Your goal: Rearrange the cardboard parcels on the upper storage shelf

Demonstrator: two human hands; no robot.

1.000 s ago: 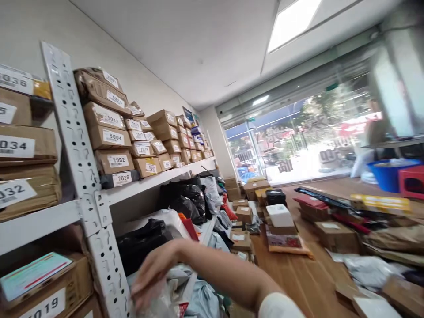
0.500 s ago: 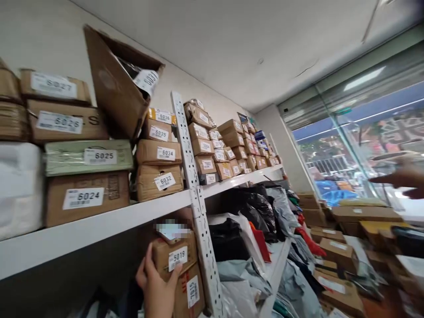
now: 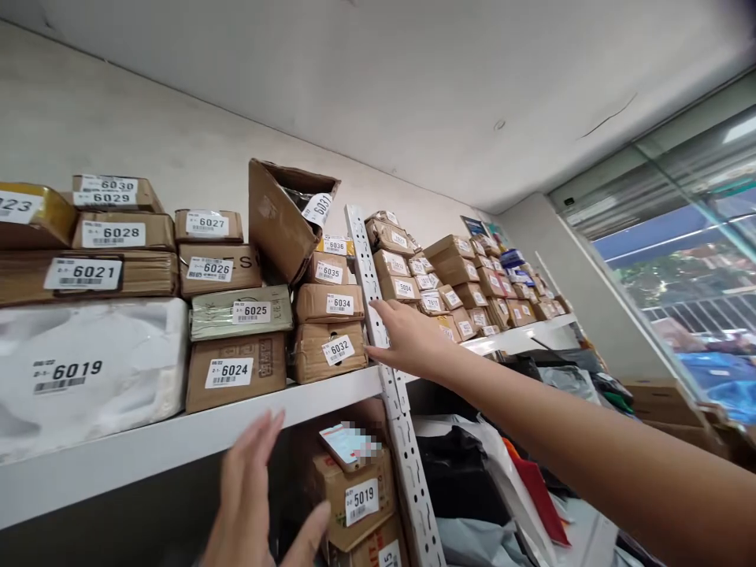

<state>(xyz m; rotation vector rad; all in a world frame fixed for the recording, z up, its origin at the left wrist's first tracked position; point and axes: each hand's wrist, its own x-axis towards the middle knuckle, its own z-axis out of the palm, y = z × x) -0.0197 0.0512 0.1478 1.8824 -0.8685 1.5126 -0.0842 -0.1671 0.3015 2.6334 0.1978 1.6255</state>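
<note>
Reaching up since before, right hand (image 3: 413, 339), fingers spread, touches shelf upright (image 3: 378, 315).

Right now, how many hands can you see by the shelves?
2. The left hand is low, open, beside the box labelled 5019. The right hand reaches to the shelf upright, next to the box labelled 6032. No others show.

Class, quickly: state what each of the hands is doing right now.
Left hand: open, holding nothing, beside box 5019.
Right hand: open, holding nothing, fingertips at the shelf upright.
</note>
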